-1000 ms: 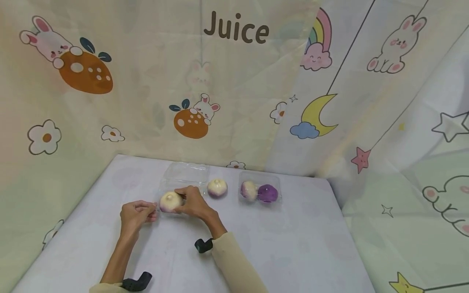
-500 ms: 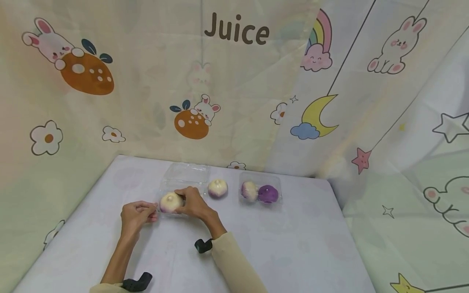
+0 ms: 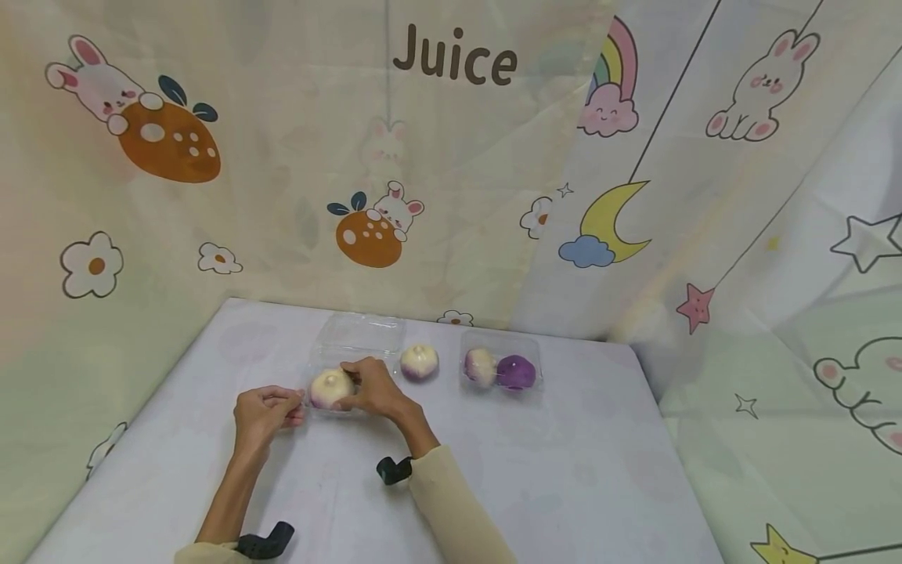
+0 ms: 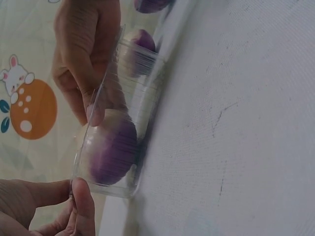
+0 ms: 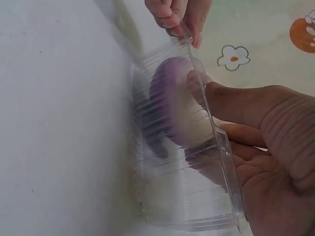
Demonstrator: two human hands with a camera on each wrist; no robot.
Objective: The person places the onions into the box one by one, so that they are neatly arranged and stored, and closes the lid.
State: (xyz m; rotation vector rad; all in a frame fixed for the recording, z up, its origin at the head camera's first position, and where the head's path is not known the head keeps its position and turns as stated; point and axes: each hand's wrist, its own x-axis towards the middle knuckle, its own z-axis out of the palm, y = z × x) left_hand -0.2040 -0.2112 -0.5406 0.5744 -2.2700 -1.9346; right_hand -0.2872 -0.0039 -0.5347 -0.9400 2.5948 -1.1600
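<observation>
A clear plastic clamshell box (image 3: pixel 359 333) lies with its lid folded back. In its left end sits a purple-and-white turnip (image 3: pixel 331 388), its purple part visible through the wall in the left wrist view. My right hand (image 3: pixel 377 389) grips this turnip from the right, thumb and fingers reaching over the rim. At the box's left corner, my left hand (image 3: pixel 261 419) pinches the rim between thumb and finger, seen close in the left wrist view. Just right of the box stands a second turnip (image 3: pixel 419 363), which nothing touches.
Farther right, another clear box (image 3: pixel 500 345) holds a pale turnip (image 3: pixel 480 367) and a purple round one (image 3: pixel 516 373). They rest on a white-covered table (image 3: pixel 564 470). A printed curtain (image 3: pixel 465 157) hangs behind the table's back edge.
Both hands, the turnip and the box shift very slightly to the right in the head view. The grips look the same throughout.
</observation>
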